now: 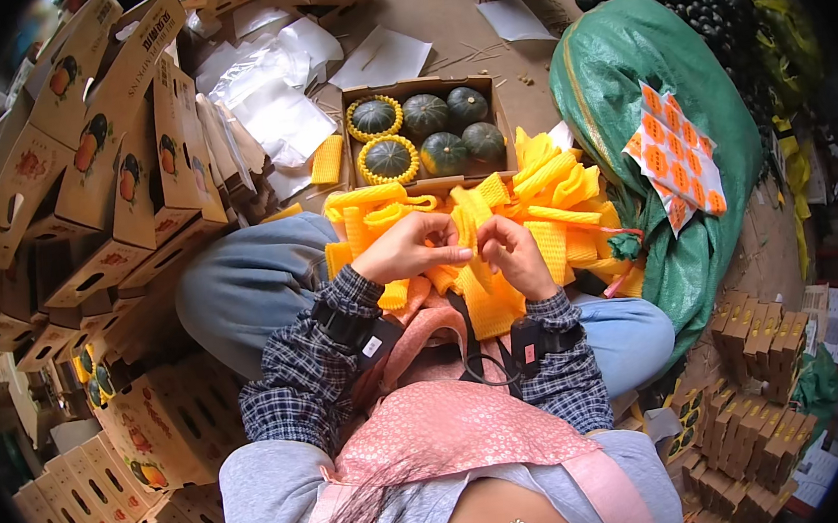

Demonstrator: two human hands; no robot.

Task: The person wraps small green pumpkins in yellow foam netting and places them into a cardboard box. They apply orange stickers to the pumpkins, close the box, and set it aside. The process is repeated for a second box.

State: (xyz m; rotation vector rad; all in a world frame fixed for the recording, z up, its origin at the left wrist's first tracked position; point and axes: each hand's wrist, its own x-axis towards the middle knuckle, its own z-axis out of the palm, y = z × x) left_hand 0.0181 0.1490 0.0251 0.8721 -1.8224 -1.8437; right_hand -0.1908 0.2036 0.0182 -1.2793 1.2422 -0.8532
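Note:
My left hand (418,247) pinches a yellow foam net sleeve (469,216) between thumb and fingers. Close beside it, my right hand (517,255) has its fingertips curled on the same sleeve's right side. More yellow foam net sleeves (557,178) lie heaped around both hands, over my lap. Just beyond the heap is an open cardboard box (423,89) of small dark green pumpkins. Its two left ones, a far pumpkin (374,117) and a near pumpkin (387,159), wear yellow nets. The other pumpkins (444,153) in the box are bare.
Printed cardboard boxes (95,185) lean stacked on my left. A full green woven sack (641,70) stands at right, with an orange-and-white printed packet sheet (675,153) on it. White sheets (277,87) litter the floor. Many dark pumpkins (665,1) are piled at far right.

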